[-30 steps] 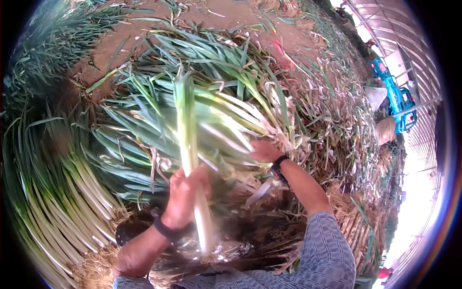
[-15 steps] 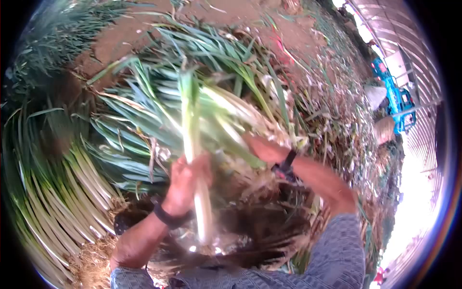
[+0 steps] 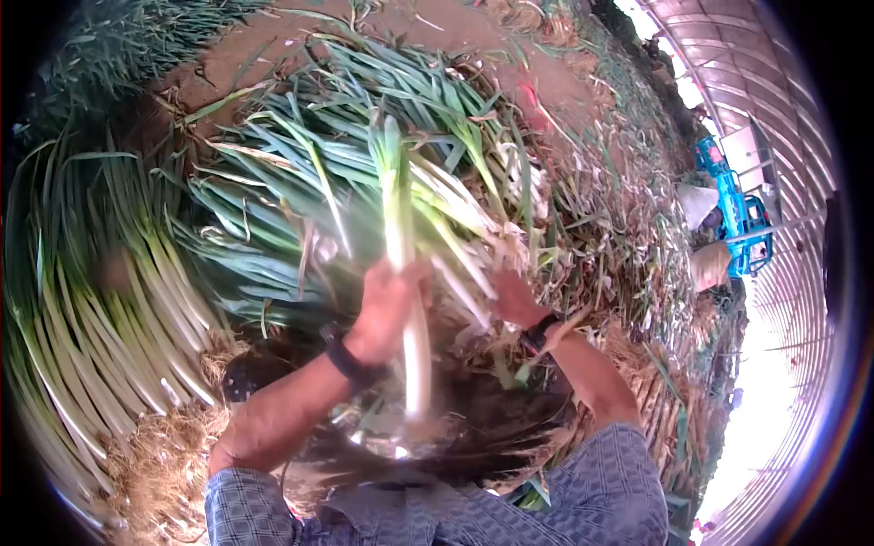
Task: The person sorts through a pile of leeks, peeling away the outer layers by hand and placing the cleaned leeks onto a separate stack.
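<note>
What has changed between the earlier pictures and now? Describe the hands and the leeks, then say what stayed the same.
The left hand and its leek have shifted rightward, closer to the right hand. A thin pale strip now shows by the right wrist. No release is clearly visible. The left hand's grip and the laid-out leeks at left stayed.

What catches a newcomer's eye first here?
Probably the thick green onion, held upright in the left hand at the centre, its white shaft bright against the dark area below. Next, the neat row of onions along the left edge, with shaggy roots at its lower end. Then the bright blue vehicle at the far right, under the ribbed roof.
</note>
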`<state>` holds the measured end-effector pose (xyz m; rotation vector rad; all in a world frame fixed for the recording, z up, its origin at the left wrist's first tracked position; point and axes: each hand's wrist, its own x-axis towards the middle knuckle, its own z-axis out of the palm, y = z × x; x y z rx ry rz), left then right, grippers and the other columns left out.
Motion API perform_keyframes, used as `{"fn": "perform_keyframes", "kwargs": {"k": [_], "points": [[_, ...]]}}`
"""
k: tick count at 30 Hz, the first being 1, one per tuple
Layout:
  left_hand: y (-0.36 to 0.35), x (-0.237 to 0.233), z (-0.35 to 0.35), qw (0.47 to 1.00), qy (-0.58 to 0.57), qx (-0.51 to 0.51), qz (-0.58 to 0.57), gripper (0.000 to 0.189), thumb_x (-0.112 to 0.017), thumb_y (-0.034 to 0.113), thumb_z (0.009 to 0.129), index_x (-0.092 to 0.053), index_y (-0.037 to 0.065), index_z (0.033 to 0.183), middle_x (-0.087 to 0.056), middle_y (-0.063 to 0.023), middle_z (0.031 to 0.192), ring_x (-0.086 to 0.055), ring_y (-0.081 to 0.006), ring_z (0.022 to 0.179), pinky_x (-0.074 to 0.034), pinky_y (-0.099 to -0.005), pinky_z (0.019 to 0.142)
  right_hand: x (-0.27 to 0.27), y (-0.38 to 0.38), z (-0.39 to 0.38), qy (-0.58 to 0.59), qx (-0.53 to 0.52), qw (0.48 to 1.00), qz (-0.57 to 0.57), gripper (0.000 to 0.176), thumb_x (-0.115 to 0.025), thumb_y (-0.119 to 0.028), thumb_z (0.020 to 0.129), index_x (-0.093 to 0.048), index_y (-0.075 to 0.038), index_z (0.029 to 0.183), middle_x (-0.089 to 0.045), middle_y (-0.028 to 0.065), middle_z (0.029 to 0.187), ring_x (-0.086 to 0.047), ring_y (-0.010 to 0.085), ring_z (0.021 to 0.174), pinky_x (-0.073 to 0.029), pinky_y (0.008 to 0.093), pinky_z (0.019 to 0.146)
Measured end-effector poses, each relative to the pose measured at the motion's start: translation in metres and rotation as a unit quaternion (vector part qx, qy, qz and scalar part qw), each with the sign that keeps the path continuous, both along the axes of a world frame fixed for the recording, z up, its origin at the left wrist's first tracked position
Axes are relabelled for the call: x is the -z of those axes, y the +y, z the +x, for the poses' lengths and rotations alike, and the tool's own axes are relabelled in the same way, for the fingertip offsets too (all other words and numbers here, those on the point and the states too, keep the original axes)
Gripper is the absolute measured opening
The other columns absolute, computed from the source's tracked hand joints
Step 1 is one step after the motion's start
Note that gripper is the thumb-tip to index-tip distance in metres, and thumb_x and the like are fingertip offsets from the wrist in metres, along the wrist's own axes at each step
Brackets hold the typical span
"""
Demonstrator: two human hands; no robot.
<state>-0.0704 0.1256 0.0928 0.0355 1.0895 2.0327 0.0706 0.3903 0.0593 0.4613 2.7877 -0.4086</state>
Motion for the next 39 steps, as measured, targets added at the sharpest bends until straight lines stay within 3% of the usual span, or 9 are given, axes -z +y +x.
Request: {"fn": "perform_keyframes", "kwargs": {"k": [7,9,13,16,22,25,31,37,39], "points": [[-0.015,0.05,0.043,0.997,0.066,0.002,-0.048,0.034,-0.068,0.034,0.094,-0.059,0.005,0.108,-0.057,-0.0036,0.075,-0.053,-0.0115,0.054,-0.044,-0.0267,0.045,-0.046,-0.101,0.011,-0.063,0.21,0.903,-0.369,0.074,-0.056,-0.015,0.097,-0.015,-0.004,0.159,-0.065,0.0096,0.098,-0.059,0.0076,0.061,-0.05,0.0189,0.047],[-0.008,0.067,0.053,0.991,0.092,-0.008,-0.095,0.047,-0.068,0.046,0.093,-0.058,0.003,0.108,-0.058,-0.0043,0.08,-0.053,-0.0108,0.059,-0.045,-0.0263,0.049,-0.06,-0.134,0.021,0.031,0.147,0.882,-0.446,0.051,-0.056,-0.015,0.093,-0.039,0.012,0.133,-0.058,0.005,0.078,-0.055,0.0107,0.054,-0.049,0.0232,0.044],[0.013,0.126,0.065,0.979,0.099,-0.052,-0.17,0.052,-0.065,0.056,0.093,-0.059,0.004,0.097,-0.058,-0.0037,0.076,-0.054,-0.0104,0.066,-0.046,-0.0275,0.053,-0.041,-0.178,0.082,0.081,0.041,0.962,-0.257,0.049,-0.058,-0.023,0.091,-0.041,0.004,0.128,-0.064,0.023,0.079,-0.065,0.0387,0.066,-0.055,0.0488,0.06],[0.019,0.075,0.061,0.978,0.058,-0.012,-0.2,0.044,-0.063,0.045,0.096,-0.061,0.001,0.091,-0.057,-0.0019,0.074,-0.055,-0.0157,0.063,-0.047,-0.0334,0.056,-0.064,-0.219,0.124,0.001,0.061,0.984,-0.167,0.05,-0.057,-0.024,0.091,-0.039,0.0,0.131,-0.064,0.0296,0.084,-0.065,0.0475,0.076,-0.053,0.0539,0.068],[0.037,0.081,0.08,0.97,0.23,-0.069,-0.044,0.018,-0.071,0.018,0.088,-0.062,0.003,0.088,-0.062,-0.0052,0.071,-0.059,-0.018,0.056,-0.05,-0.0317,0.05,-0.15,-0.224,0.152,0.031,0.072,0.976,-0.203,0.054,-0.062,-0.028,0.093,-0.039,0.0,0.132,-0.065,0.0262,0.083,-0.066,0.0452,0.075,-0.053,0.0499,0.067],[-0.003,-0.051,0.081,0.993,-0.035,-0.056,0.102,0.017,-0.075,0.014,0.084,-0.062,0.003,0.09,-0.063,-0.0057,0.073,-0.063,-0.0166,0.057,-0.053,-0.0313,0.047,-0.173,-0.222,0.169,0.069,-0.012,0.985,-0.16,0.05,-0.064,-0.029,0.094,-0.044,0.0,0.129,-0.064,0.0244,0.088,-0.067,0.0423,0.075,-0.054,0.0475,0.066],[-0.054,-0.118,0.064,0.967,0.119,-0.074,0.215,0.009,-0.065,0.005,0.088,-0.064,0.003,0.097,-0.065,-0.0047,0.081,-0.061,-0.0122,0.062,-0.05,-0.0256,0.054,-0.179,-0.232,0.165,0.088,0.05,0.963,-0.251,0.04,-0.067,-0.024,0.094,-0.056,0.0,0.123,-0.065,0.0215,0.1,-0.068,0.0321,0.077,-0.056,0.0417,0.066],[-0.027,-0.032,0.017,0.971,0.167,-0.153,-0.07,0.024,-0.066,0.022,0.094,-0.069,-0.002,0.096,-0.065,-0.0055,0.079,-0.058,-0.0134,0.07,-0.046,-0.031,0.061,-0.116,-0.231,0.084,0.156,-0.001,0.974,-0.163,0.047,-0.058,-0.041,0.099,-0.053,0.0,0.12,-0.066,0.0196,0.08,-0.069,0.0319,0.075,-0.053,0.0439,0.069],[-0.018,0.012,0.011,0.97,0.156,-0.186,0.008,0.028,-0.076,0.025,0.086,-0.059,0.004,0.091,-0.059,-0.0095,0.075,-0.062,-0.0234,0.066,-0.055,-0.0373,0.054,-0.089,-0.234,0.064,0.164,-0.009,0.971,-0.177,0.049,-0.054,-0.047,0.101,-0.053,0.001,0.112,-0.064,0.0195,0.074,-0.067,0.0313,0.072,-0.051,0.0442,0.066]]}}
